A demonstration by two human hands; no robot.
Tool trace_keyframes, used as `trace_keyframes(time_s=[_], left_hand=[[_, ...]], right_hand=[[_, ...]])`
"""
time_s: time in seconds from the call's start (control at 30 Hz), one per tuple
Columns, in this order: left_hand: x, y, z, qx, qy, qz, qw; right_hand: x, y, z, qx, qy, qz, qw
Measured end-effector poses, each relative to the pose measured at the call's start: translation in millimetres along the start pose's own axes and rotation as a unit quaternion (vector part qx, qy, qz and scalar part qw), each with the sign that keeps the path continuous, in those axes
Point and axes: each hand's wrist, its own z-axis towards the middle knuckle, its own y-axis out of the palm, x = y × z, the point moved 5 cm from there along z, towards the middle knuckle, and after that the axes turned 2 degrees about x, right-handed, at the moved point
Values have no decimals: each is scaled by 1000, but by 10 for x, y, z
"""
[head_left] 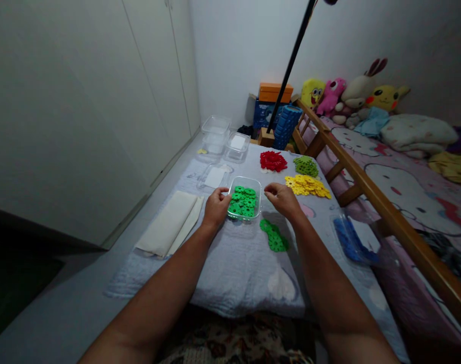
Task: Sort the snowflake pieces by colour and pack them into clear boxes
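A clear plastic container (260, 198) stands on the cloth-covered table, with several green flower-shaped plastic discs (242, 201) inside. My left hand (217, 208) grips its left side, thumb at the rim. Just off the right side, my right hand (282, 198) has thumb and fingers pinched together; anything between them is too small to make out. Below that hand lies a loose row of more green discs (274, 236). Farther right are piles of yellow discs (308, 186), red discs (273, 161) and olive-green discs (305, 166).
Folded cream fabric (166, 225) lies at the left. A clear lid with a white label (215, 177) rests behind it, and stacked clear containers (216, 132) stand at the back. A box of blue pieces (354, 237) sits by the wooden bed rail (359, 182). A black pole (293, 63) rises behind.
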Motion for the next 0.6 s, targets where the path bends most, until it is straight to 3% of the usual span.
trace_keyframes(time_s=[0.27,0.6], left_hand=[[76,-10,-35,-2,-6,-3,1000],[27,-11,-18,-2,-2,3,1000]], right_hand=[[205,149,-464,-195,16,-4,981],[163,259,-498,-196,14,-32,980]])
